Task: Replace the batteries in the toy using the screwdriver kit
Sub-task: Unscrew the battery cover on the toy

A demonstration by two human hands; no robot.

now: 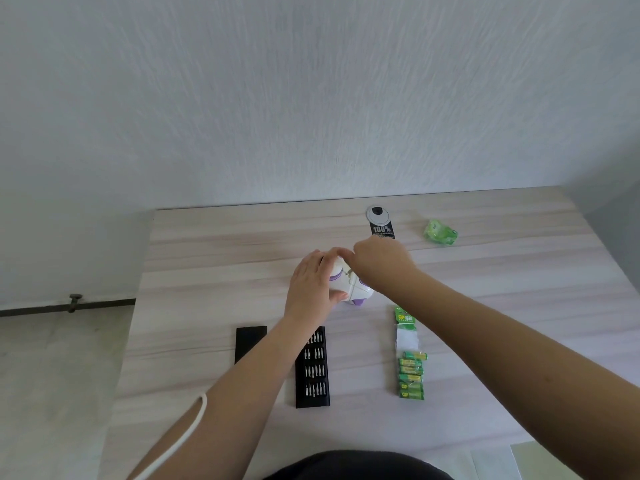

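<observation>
Black lid (251,344), lower centre-left; bit tray (312,368) beside it. Left hand (311,284) grips the toy (349,287), mid-worktop (207,271). Right hand (379,263) pinches at toy's top; contents unclear. Batteries (411,375) lower right; green wrapper (440,232) near far edge.

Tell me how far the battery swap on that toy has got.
Done: the bit tray is out of its black sleeve, and the green battery pack is torn open. In hand: the left hand grips the white and purple toy while the right hand works at its top; what it holds is hidden. Left: I cannot tell whether new batteries are in yet.
</observation>
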